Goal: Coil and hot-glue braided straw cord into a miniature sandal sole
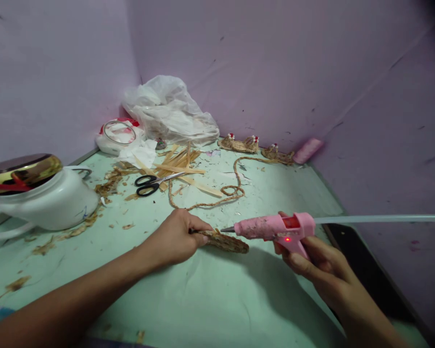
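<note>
My left hand (183, 235) pinches one end of a flat brown piece of braided plant fibre (227, 243) just above the table. Wrapped round the handle of a pink hot glue gun (275, 227) is my right hand (317, 263). The gun's red light glows, and a long clear glue stick (380, 219) juts from its back. Its dark nozzle points left, close over the top edge of the braided piece; whether they touch I cannot tell. A braided cord (239, 186) curls across the table behind my hands.
Black-handled scissors (148, 184) rest by pale fibre strips (179, 166). At left stands a white pot (54, 203). A plastic bag (170, 111), small braided slippers with beads (244, 143) and a pink spool (308, 150) line the wall. A dark flat object (366, 270) lies at right.
</note>
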Motion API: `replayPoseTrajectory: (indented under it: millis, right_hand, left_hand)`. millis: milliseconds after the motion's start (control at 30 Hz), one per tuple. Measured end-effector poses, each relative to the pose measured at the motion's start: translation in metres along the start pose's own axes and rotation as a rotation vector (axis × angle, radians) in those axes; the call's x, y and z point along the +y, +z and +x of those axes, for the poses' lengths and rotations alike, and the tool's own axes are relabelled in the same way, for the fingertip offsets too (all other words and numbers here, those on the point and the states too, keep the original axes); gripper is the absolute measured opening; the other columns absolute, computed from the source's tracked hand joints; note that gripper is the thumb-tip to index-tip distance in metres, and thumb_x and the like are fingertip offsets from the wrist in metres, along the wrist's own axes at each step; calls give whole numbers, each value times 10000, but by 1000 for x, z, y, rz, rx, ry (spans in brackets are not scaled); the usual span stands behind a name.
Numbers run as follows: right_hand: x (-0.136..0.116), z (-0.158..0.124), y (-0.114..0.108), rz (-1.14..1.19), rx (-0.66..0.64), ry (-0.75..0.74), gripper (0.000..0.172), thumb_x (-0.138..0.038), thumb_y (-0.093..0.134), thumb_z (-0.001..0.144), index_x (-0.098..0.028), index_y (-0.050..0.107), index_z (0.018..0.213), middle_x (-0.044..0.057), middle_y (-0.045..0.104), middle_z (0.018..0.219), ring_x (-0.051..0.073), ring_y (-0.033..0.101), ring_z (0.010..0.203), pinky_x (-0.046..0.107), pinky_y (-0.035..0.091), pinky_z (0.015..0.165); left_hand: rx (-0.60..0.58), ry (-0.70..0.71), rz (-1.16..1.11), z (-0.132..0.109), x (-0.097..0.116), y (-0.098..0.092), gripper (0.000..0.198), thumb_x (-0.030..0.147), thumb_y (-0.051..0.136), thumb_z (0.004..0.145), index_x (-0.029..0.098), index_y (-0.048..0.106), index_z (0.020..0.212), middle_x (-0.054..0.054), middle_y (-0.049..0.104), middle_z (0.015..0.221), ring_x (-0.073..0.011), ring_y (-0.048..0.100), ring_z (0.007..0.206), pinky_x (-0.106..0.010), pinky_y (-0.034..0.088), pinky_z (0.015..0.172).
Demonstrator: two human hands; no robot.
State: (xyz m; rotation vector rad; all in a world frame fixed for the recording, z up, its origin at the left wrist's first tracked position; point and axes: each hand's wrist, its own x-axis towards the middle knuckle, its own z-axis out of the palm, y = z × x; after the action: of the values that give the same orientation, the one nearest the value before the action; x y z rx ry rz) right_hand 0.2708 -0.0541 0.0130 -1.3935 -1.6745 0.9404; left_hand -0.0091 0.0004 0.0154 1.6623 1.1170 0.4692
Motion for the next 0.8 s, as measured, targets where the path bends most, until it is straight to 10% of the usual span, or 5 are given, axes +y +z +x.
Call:
replayPoseTrajectory:
  millis: [800]
  right_hand:
    - [-6,3,2,33,-93,-1,202,-368,590,814,-205,693,874,27,647,803,173,567,722,265,440,644]
  left_hand:
    - [-22,-6,7,-1,4,0,271,223,509,706,144,750,801,-18,659,682,-160,542,656,-232,382,602]
